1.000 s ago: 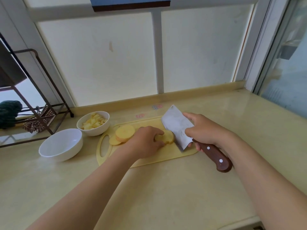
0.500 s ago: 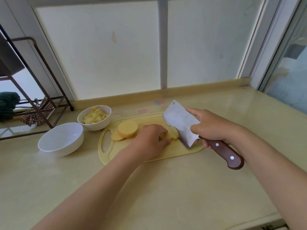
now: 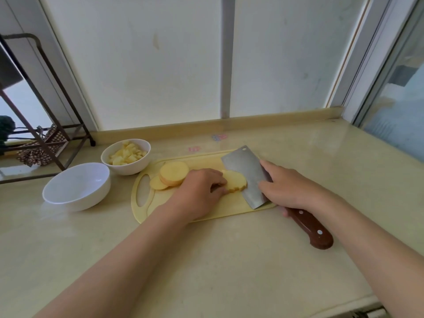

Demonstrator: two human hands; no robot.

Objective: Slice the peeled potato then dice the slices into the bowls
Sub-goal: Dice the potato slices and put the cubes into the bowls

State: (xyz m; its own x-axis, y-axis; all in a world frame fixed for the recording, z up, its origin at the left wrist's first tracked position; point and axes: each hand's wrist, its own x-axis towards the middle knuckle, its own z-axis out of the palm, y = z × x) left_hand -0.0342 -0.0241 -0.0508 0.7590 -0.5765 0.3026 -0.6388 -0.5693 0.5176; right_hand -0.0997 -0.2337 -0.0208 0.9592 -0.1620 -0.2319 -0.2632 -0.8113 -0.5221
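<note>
The pale yellow peeled potato chunk [image 3: 236,183] lies on its side on the pale yellow plastic cutting board [image 3: 160,204]. Its cut face is smooth and moist-looking, its edge rounded. The left hand [image 3: 202,191] is arched over it, fingers [image 3: 218,180] curled close together and holding down the chunk's left end.

Flat against the chunk's right end stands the broad rectangular steel cleaver [image 3: 245,173]. The blade is dull grey with a small hole in its far corner, and its edge is down on the board. The right hand [image 3: 291,187] wraps the top of the dark brown riveted wooden handle [image 3: 308,227], thumb pressed on the near flat of the blade. The other fingers go round behind it.

Just left of the left knuckles, two round potato slices [image 3: 173,173] lie overlapping, the thick one partly on a thinner one. Beyond those slices sits a small white glazed bowl [image 3: 128,169] filled with diced potato cubes [image 3: 126,154]. Touching it on the left is a wider, shallow white bowl [image 3: 78,187]. All of it rests on a glossy beige stone countertop [image 3: 206,260].
</note>
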